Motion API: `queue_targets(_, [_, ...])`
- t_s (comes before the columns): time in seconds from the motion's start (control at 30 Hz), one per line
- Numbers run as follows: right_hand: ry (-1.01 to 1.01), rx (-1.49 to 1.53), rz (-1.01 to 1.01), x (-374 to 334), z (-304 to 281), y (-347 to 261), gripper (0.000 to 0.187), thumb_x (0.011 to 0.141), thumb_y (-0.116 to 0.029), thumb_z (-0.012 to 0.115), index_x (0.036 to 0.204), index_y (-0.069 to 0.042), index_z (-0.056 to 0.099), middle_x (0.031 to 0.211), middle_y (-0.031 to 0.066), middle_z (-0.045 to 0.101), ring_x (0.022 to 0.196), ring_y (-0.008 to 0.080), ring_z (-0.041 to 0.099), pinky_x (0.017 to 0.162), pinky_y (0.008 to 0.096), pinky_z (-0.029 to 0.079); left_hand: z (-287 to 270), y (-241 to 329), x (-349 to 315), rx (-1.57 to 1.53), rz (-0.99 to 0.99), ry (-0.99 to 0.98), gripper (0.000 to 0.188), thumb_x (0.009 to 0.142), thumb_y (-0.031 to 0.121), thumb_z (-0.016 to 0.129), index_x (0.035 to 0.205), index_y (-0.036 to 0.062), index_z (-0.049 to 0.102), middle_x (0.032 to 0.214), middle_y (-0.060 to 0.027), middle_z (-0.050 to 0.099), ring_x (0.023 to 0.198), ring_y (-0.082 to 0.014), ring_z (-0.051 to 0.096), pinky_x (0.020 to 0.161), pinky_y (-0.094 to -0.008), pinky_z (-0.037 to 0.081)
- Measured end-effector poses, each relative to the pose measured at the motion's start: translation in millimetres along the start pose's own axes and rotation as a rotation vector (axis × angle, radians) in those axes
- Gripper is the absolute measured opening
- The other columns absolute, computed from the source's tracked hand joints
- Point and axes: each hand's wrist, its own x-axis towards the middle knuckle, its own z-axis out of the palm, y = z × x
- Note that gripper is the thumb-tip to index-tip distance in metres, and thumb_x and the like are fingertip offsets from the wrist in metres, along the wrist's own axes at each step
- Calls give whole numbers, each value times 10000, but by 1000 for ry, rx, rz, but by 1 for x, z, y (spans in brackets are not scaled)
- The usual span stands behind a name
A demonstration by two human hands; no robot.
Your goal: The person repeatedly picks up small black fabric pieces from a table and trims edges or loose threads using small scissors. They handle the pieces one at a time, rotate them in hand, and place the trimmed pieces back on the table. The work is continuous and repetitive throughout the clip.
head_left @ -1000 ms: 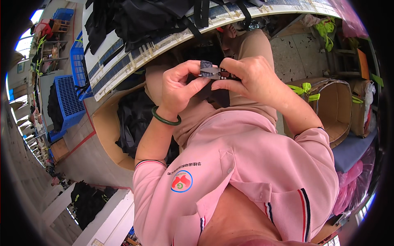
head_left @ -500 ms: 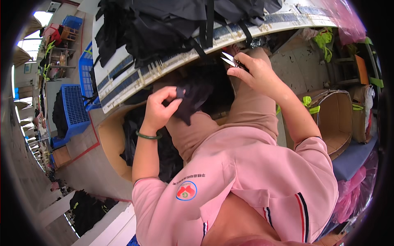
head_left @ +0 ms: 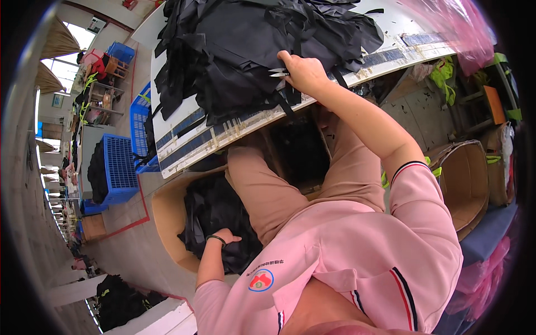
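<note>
Your right hand (head_left: 301,71) grips small snips (head_left: 277,72) over the black fabric pile (head_left: 234,50), while your left hand (head_left: 223,237) rests open-fingered on dark cloth in the cardboard bin (head_left: 167,223).

1. A long pale worktop (head_left: 184,131) is seen running across the far part of the scene, from the left toward the far right.
2. Dark rectangular strips are set along its near edge.
3. A large heap of black fabric pieces (head_left: 245,50) is piled directly on the worktop, with some pieces draped over its near edge.
4. A bundle of pink material (head_left: 446,25) is laid on the far right end of the worktop.
5. The grey floor (head_left: 120,223) is marked by a red line (head_left: 142,215) at the left.
6. On the floor, a blue crate (head_left: 120,167) and a brown cardboard box (head_left: 167,223) holding black fabric are set to the left, below the worktop.
</note>
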Motion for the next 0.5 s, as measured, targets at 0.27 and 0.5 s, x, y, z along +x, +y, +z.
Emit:
queue_targets(0.27, [39, 236, -180, -41, -40, -34, 220, 727, -135, 678, 912, -92, 567, 732, 98, 644, 706, 316, 645, 619, 416, 501, -188, 170, -154, -177, 677, 1496, 636, 746, 161, 730, 1317, 76, 464, 1318, -202, 441, 1204, -389, 440, 1011, -450, 366])
queue_targets(0.5, [-605, 559, -476, -112, -159, -67, 184, 694, -88, 688, 858, -85, 604, 708, 87, 630, 677, 287, 634, 593, 401, 486, -248, 302, -218, 284, 1311, 1350, 579, 654, 167, 752, 1207, 154, 581, 1381, -156, 439, 1318, -338, 361, 1062, -534, 262])
